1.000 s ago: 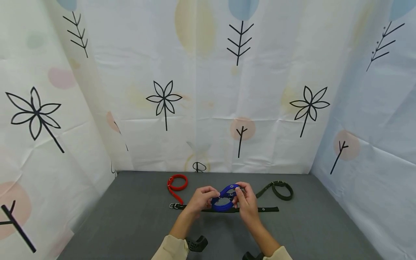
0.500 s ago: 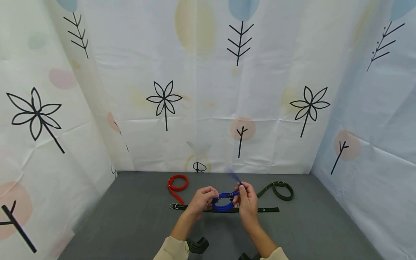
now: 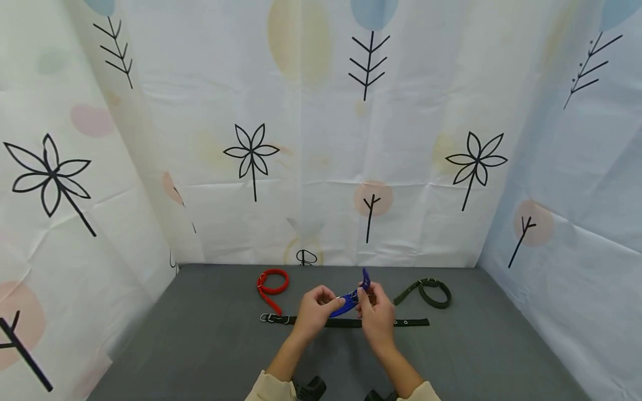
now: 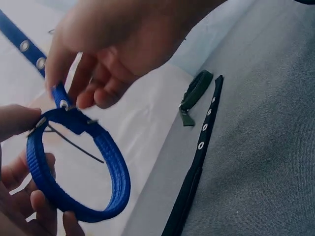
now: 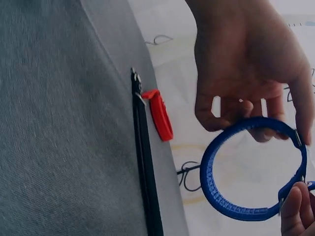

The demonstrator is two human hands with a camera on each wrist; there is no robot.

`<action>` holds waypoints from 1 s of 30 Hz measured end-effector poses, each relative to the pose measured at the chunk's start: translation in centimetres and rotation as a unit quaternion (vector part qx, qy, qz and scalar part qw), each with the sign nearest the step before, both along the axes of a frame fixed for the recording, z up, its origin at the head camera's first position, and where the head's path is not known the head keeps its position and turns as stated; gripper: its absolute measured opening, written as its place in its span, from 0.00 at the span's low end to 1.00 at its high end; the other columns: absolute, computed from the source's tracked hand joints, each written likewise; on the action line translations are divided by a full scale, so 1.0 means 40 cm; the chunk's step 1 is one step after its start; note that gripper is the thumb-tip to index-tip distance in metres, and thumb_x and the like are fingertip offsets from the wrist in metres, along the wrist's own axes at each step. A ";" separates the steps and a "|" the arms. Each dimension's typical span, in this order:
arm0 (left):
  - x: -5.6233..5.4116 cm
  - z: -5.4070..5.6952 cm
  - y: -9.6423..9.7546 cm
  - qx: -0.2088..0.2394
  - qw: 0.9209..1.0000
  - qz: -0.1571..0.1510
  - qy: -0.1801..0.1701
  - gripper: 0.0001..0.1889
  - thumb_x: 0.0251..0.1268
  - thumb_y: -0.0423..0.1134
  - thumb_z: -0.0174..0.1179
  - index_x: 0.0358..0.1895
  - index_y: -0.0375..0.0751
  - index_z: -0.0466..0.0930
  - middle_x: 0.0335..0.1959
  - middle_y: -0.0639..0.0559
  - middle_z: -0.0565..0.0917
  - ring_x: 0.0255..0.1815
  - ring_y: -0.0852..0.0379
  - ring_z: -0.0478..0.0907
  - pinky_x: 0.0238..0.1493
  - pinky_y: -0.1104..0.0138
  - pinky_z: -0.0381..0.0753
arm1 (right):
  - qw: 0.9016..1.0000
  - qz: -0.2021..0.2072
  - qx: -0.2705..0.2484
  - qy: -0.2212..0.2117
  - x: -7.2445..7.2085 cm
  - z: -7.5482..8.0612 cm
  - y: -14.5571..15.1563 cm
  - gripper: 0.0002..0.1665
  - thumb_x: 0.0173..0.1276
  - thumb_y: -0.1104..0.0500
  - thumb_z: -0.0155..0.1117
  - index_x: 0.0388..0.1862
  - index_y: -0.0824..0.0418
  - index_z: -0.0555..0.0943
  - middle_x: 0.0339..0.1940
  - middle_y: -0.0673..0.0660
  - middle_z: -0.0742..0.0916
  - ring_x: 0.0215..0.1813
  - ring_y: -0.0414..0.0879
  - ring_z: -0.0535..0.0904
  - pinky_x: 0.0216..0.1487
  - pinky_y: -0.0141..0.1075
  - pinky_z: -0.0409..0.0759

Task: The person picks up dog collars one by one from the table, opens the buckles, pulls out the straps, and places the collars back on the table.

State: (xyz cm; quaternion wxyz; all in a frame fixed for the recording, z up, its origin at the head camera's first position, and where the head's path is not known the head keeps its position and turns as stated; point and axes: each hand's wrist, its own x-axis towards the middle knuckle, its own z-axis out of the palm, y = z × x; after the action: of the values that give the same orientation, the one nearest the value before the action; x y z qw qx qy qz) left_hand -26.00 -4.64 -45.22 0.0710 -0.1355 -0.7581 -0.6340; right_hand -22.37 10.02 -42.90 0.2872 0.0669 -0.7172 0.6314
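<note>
Both hands hold a blue collar [image 3: 345,306], buckled into a ring, above the table. In the left wrist view the ring of the collar [image 4: 118,169] hangs with its holed tail sticking up past the buckle. My left hand [image 3: 312,313] grips the ring beside the buckle, its thumb on the band and its fingers behind and below. The right hand [image 3: 378,318] pinches the strap by the buckle between thumb and fingers. Whether the buckle's pin sits in a hole cannot be told.
Below the hands a black collar [image 3: 346,323] lies straight across the grey table [image 3: 200,345]. A coiled red collar [image 3: 275,291] lies behind it to the left, a coiled green one [image 3: 441,304] to the right. A printed white cloth [image 3: 321,223] stands around the table.
The collar's tail, bent over in a loop a second ago, has sprung up and now points upward. The ring has tilted, and my left thumb has shifted onto the band near the buckle.
</note>
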 end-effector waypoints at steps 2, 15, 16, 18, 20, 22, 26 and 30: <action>0.005 0.000 0.007 -0.040 0.999 0.025 0.017 0.12 0.59 0.46 0.69 0.30 0.42 0.78 0.25 0.55 0.76 0.25 0.59 0.70 0.26 0.66 0.70 | 1.000 -0.002 0.005 -0.013 0.004 0.006 -0.001 0.05 0.71 0.69 0.59 0.42 0.68 0.81 0.28 0.67 0.83 0.22 0.40 0.76 0.25 0.40 0.80; 0.020 -0.021 0.055 -0.288 0.911 0.126 0.266 0.12 0.54 0.49 0.72 0.39 0.52 0.83 0.31 0.61 0.84 0.34 0.59 0.72 0.44 0.57 0.65 | 0.992 0.040 -0.096 -0.070 -0.060 -0.074 0.018 0.12 0.69 0.64 0.63 0.41 0.75 0.83 0.32 0.67 0.85 0.29 0.45 0.82 0.33 0.34 0.82; 0.020 -0.020 0.056 -0.289 0.912 0.129 0.261 0.10 0.54 0.48 0.71 0.38 0.52 0.84 0.31 0.60 0.84 0.34 0.59 0.72 0.44 0.57 0.65 | 0.992 0.041 -0.097 -0.074 -0.061 -0.072 0.017 0.12 0.69 0.63 0.64 0.41 0.74 0.84 0.31 0.67 0.85 0.29 0.46 0.82 0.34 0.34 0.82; 0.018 -0.019 0.059 -0.287 0.912 0.141 0.256 0.08 0.54 0.44 0.71 0.36 0.52 0.85 0.31 0.61 0.84 0.34 0.58 0.73 0.44 0.57 0.65 | 0.992 0.039 -0.093 -0.081 -0.062 -0.072 0.017 0.13 0.69 0.62 0.65 0.42 0.74 0.84 0.33 0.66 0.86 0.32 0.46 0.83 0.36 0.33 0.82; 0.018 -0.017 0.063 -0.288 0.910 0.158 0.254 0.06 0.52 0.41 0.70 0.35 0.52 0.86 0.30 0.61 0.85 0.33 0.58 0.73 0.44 0.56 0.65 | 0.994 0.029 -0.068 -0.082 -0.058 -0.069 0.014 0.13 0.68 0.62 0.66 0.43 0.72 0.85 0.36 0.65 0.87 0.37 0.47 0.84 0.39 0.31 0.81; 0.017 -0.017 0.066 -0.291 0.905 0.176 0.257 0.07 0.50 0.38 0.70 0.34 0.52 0.86 0.29 0.60 0.85 0.32 0.57 0.73 0.43 0.56 0.66 | 0.996 0.009 -0.035 -0.080 -0.053 -0.065 0.011 0.11 0.66 0.62 0.67 0.43 0.69 0.86 0.39 0.62 0.88 0.41 0.47 0.84 0.40 0.28 0.79; 0.015 -0.017 0.072 -0.294 0.894 0.202 0.272 0.07 0.47 0.36 0.71 0.32 0.50 0.87 0.27 0.58 0.85 0.30 0.56 0.74 0.40 0.55 0.67 | 0.997 -0.032 0.020 -0.072 -0.048 -0.057 0.002 0.09 0.64 0.61 0.69 0.41 0.64 0.88 0.39 0.59 0.88 0.39 0.47 0.82 0.33 0.28 0.76; 0.015 -0.016 0.075 -0.301 0.883 0.219 0.286 0.07 0.45 0.36 0.72 0.30 0.50 0.86 0.26 0.57 0.84 0.30 0.55 0.75 0.38 0.55 0.68 | 0.997 -0.036 0.033 -0.059 -0.046 -0.056 0.002 0.09 0.64 0.60 0.69 0.41 0.63 0.88 0.39 0.57 0.89 0.38 0.47 0.82 0.32 0.28 0.75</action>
State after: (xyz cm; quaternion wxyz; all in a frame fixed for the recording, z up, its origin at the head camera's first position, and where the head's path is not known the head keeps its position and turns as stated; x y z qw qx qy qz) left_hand -25.41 -1.63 -45.84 0.3776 -0.1561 -0.8695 -0.2776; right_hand -24.20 10.10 -45.16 0.2643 0.0127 -0.7553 0.5996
